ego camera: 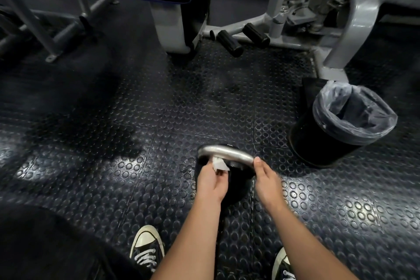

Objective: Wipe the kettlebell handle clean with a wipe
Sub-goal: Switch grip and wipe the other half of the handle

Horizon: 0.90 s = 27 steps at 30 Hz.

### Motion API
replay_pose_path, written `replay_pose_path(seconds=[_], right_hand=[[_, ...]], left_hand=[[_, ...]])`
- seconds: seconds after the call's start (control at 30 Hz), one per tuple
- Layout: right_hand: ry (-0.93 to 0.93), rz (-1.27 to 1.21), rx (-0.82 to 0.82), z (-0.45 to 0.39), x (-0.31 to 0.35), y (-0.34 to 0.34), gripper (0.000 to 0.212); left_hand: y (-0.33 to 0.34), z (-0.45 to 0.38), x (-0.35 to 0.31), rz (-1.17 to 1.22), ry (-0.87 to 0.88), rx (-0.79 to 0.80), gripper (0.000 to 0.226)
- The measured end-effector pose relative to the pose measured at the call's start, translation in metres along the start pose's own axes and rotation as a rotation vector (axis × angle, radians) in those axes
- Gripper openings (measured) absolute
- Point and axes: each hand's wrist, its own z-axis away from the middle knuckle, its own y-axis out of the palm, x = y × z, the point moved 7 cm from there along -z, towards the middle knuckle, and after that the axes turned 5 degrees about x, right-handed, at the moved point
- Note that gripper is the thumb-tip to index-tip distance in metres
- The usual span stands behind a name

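head | my left hand [212, 180] pinches the wipe [219, 163] under the kettlebell handle [227, 152] | right hand [267, 183] clasps the handle's right end (steadying) | I'd press firmly, sweep toward that grip

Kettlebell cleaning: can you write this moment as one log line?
step: wiping | left hand: holds wipe under kettlebell handle | right hand: steadies handle's right end | bin: nearby
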Motion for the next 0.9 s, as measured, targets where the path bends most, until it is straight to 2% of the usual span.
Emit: replay_pose_path(seconds=[0.1, 0.23, 0.43, 0.63, 0.77, 0.9], right_hand=[[0.007, -0.017, 0.009, -0.001, -0.001, 0.000, 0.058], [0.022, -0.016, -0.001, -0.001, -0.003, 0.001, 0.062], [0.021, -0.008, 0.007, -0.002, -0.004, 0.001, 0.063], [0.030, -0.046, 0.005, 0.003, 0.002, 0.000, 0.057], [0.021, -0.050, 0.005, 0.006, 0.006, 0.000, 0.055], [0.033, -0.051, 0.001, 0.008, 0.006, 0.000, 0.056]], left_hand=[[0.000, 0.009, -0.001, -0.080, -0.009, 0.024, 0.022], [0.000, 0.001, -0.009, 0.017, 0.011, -0.014, 0.028], [-0.003, 0.010, 0.004, -0.078, -0.025, 0.008, 0.030], [-0.003, 0.007, -0.008, 0.059, -0.008, -0.038, 0.026], [-0.006, 0.017, -0.010, -0.073, 0.035, -0.058, 0.016], [-0.016, 0.029, -0.030, -0.432, 0.250, -0.257, 0.022]])
